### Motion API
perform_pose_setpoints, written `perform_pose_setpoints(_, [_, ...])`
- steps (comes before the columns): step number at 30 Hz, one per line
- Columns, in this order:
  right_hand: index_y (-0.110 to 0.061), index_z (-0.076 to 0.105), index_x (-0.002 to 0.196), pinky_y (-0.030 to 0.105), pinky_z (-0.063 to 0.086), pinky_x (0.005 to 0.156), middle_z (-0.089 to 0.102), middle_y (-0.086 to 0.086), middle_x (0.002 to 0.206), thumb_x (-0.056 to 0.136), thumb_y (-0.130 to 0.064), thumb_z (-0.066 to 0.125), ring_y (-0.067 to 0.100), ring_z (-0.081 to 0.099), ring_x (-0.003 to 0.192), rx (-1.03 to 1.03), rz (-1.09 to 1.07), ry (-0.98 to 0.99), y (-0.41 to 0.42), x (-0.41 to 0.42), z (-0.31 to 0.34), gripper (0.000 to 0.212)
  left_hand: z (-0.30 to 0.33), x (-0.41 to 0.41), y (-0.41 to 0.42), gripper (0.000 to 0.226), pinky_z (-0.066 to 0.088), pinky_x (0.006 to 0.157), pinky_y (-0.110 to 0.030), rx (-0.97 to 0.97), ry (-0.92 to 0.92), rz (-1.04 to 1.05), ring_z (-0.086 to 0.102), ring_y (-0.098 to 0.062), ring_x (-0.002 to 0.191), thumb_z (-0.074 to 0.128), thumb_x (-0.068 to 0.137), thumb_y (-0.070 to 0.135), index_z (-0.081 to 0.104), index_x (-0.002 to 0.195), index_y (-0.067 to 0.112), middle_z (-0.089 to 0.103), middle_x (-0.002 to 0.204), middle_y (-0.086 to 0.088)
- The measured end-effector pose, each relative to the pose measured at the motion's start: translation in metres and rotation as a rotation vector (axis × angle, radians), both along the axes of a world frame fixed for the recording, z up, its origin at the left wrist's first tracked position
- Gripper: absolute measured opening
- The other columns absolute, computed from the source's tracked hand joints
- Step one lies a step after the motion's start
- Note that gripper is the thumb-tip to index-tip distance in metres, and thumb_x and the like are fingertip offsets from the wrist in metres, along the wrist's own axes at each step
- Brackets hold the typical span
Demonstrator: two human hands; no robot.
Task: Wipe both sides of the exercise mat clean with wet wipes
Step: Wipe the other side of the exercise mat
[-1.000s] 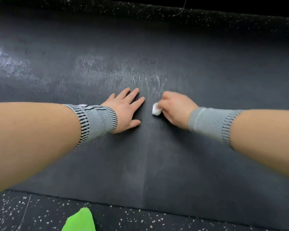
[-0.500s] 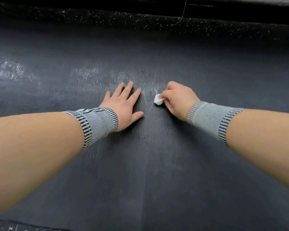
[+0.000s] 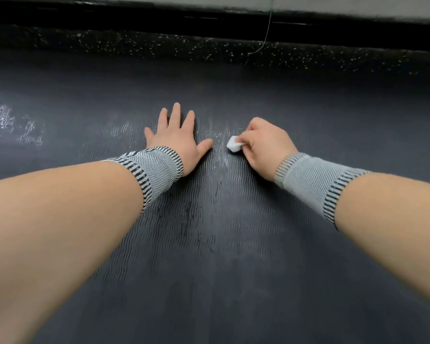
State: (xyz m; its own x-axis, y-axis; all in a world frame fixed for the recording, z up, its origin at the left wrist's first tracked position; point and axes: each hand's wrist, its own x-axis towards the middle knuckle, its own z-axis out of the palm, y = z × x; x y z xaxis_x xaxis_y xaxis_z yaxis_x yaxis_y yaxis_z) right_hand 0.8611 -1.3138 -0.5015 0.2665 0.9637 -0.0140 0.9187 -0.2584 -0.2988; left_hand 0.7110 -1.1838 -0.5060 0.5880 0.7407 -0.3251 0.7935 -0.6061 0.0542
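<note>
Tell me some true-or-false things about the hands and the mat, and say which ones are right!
1. The right hand pinches a small white wet wipe. True.
2. The left hand is curled into a fist. False: it lies flat on the exercise mat, fingers spread.
3. Both wrists wear grey knitted wristbands. True.
4. The wipe is green. False: it is white.
5. The wipe sits to the left of the left hand. False: it is between the two hands, at the right hand's fingertips.

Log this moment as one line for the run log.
step: wiping mat top | left hand: flat on mat | right hand: pinching wipe on mat | whitish streaks far left
</note>
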Motion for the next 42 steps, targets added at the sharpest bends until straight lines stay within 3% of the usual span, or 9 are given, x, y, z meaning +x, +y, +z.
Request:
perform_pose_setpoints(5, [-0.007, 0.069, 0.093, 0.035, 0.043, 0.063, 0.058, 0.012, 0.091, 0.087, -0.012, 0.058, 0.033, 0.058, 0.077, 0.019, 0.243, 0.077, -0.044, -0.024, 0.005, 0.013, 0.002, 0.013, 0.009, 0.094, 0.011, 0.11, -0.068, -0.063, 0.059, 0.096, -0.01, -0.028, 0.148, 0.037, 0.083, 0.078, -0.001, 0.154, 0.031, -0.013, 0.162, 0.001])
perform_pose_setpoints(10, [-0.016, 0.06, 0.112, 0.034, 0.04, 0.079, 0.055, 0.006, 0.108, 0.092, -0.019, 0.05, 0.028, 0.056, 0.098, 0.057, 0.044, 0.039, 0.003, 0.015, -0.003, 0.022, 0.018, 0.024, 0.019, 0.103, 0.023, 0.113, -0.063, -0.106, 0.173, 0.056, 0.0, -0.036, 0.148, 0.045, 0.078, 0.08, 0.0, 0.154, 0.028, -0.006, 0.162, -0.007])
perform_pose_setpoints(13, [-0.017, 0.059, 0.112, 0.03, 0.036, 0.076, 0.053, 0.005, 0.11, 0.093, -0.021, 0.048, 0.027, 0.055, 0.099, 0.048, -0.101, -0.002, 0.025, 0.029, -0.002, 0.022, 0.028, 0.026, 0.023, 0.111, 0.021, 0.117, -0.054, -0.111, 0.267, -0.022, 0.003, -0.04, 0.147, 0.048, 0.075, 0.081, -0.003, 0.155, 0.023, -0.005, 0.162, -0.013])
perform_pose_setpoints(20, [-0.01, 0.07, 0.097, 0.031, 0.041, 0.065, 0.059, 0.01, 0.093, 0.086, -0.012, 0.062, 0.032, 0.06, 0.078, -0.029, 0.216, 0.069, -0.003, 0.017, 0.007, 0.014, 0.036, 0.028, 0.022, 0.122, 0.02, 0.117, -0.055, -0.187, 0.358, -0.048, -0.005, -0.041, 0.147, 0.057, 0.073, 0.077, -0.014, 0.153, 0.021, -0.015, 0.16, -0.014])
perform_pose_setpoints(26, [-0.015, 0.067, 0.109, 0.034, 0.042, 0.08, 0.056, 0.008, 0.106, 0.091, -0.023, 0.054, 0.028, 0.057, 0.097, 0.037, 0.122, -0.024, 0.065, 0.057, -0.004, 0.023, 0.038, 0.03, 0.021, 0.12, 0.016, 0.119, -0.051, -0.213, 0.393, -0.056, -0.01, -0.042, 0.146, 0.055, 0.076, 0.076, -0.019, 0.152, 0.02, -0.02, 0.159, -0.016])
perform_pose_setpoints(32, [-0.015, 0.066, 0.11, 0.028, 0.035, 0.075, 0.056, 0.009, 0.107, 0.093, -0.021, 0.05, 0.028, 0.054, 0.099, 0.106, -0.206, -0.04, 0.113, 0.072, -0.009, 0.024, 0.035, 0.026, 0.023, 0.122, 0.027, 0.112, -0.059, -0.271, 0.326, -0.01, -0.016, -0.037, 0.146, 0.06, 0.073, 0.073, -0.019, 0.152, 0.024, -0.025, 0.158, -0.009])
perform_pose_setpoints(38, [-0.013, 0.068, 0.106, 0.035, 0.045, 0.08, 0.058, 0.01, 0.106, 0.09, -0.019, 0.055, 0.032, 0.058, 0.093, 0.068, 0.098, 0.001, 0.08, 0.058, -0.006, 0.022, 0.031, 0.025, 0.023, 0.123, 0.03, 0.111, -0.06, -0.287, 0.307, 0.014, -0.019, -0.036, 0.145, 0.063, 0.072, 0.073, -0.019, 0.151, 0.026, -0.029, 0.157, -0.008])
perform_pose_setpoints(42, [-0.014, 0.067, 0.111, 0.034, 0.043, 0.084, 0.057, 0.012, 0.108, 0.091, -0.02, 0.055, 0.032, 0.056, 0.1, 0.095, -0.01, -0.038, 0.124, 0.084, -0.007, 0.025, 0.029, 0.025, 0.023, 0.123, 0.031, 0.11, -0.06, -0.287, 0.304, 0.014, -0.02, -0.035, 0.146, 0.062, 0.071, 0.074, -0.019, 0.151, 0.027, -0.03, 0.157, -0.006])
